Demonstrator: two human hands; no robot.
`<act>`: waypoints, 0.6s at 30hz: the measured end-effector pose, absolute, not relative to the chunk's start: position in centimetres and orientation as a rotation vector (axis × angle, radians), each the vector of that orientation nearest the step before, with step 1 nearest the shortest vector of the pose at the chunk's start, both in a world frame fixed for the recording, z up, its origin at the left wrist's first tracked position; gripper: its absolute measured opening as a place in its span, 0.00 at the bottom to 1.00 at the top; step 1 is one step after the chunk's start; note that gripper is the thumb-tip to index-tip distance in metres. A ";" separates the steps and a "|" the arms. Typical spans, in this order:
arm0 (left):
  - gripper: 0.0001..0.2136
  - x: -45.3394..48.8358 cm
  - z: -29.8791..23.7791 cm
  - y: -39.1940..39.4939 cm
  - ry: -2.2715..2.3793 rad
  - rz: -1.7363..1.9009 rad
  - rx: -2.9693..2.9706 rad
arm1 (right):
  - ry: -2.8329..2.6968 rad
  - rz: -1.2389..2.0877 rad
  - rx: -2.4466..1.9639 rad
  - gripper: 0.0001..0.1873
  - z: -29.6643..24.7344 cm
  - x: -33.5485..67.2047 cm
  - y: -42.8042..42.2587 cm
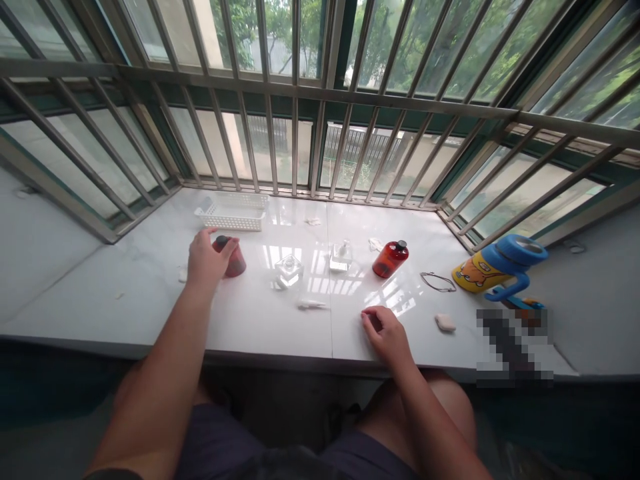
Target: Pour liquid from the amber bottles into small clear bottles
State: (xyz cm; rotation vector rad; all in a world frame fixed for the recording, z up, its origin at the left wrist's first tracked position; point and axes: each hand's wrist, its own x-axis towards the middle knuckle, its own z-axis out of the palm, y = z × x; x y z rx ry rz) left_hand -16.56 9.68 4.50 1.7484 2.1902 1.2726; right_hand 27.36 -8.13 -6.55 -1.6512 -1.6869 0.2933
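Observation:
My left hand is wrapped around the top of a translucent dark red container, which stands on the white tabletop. To the right stand a square clear glass bottle, a clear pump bottle, and an amber bottle with a black cap. My right hand rests near the table's front edge with its fingers curled, holding nothing visible. The nearest thing to it is a small white lump.
A white plastic basket stands at the back. A thin wire eyeglass frame and a blue-and-yellow cartoon water bottle lie to the right. A pixelated patch hides the front right. Metal window bars line the back.

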 end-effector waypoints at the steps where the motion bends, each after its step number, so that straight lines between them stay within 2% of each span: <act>1: 0.27 -16.2 4.7 9.1 2.170 1.363 1.837 | -1.689 0.293 -1.655 0.13 -6.6 27.4 -8.1; 4: 0.26 -14.1 5.3 7.0 1.922 1.559 2.095 | -1.697 0.288 -1.658 0.14 -6.6 27.3 -8.1; 7: 0.23 -10.8 4.9 5.6 1.617 1.373 2.188 | -1.701 0.278 -1.657 0.15 -6.6 27.2 -8.1; 12: 0.42 -5.3 1.7 7.5 1.581 0.933 1.830 | -1.710 0.277 -1.659 0.15 -6.9 27.2 -8.0; 13: 0.42 -4.5 0.9 8.0 1.586 0.889 1.739 | -1.716 0.272 -1.657 0.14 -7.0 27.3 -8.0; 18: 0.25 -2.7 -1.8 8.8 1.575 0.874 1.595 | -1.822 0.117 -1.575 0.09 -6.7 26.8 -8.4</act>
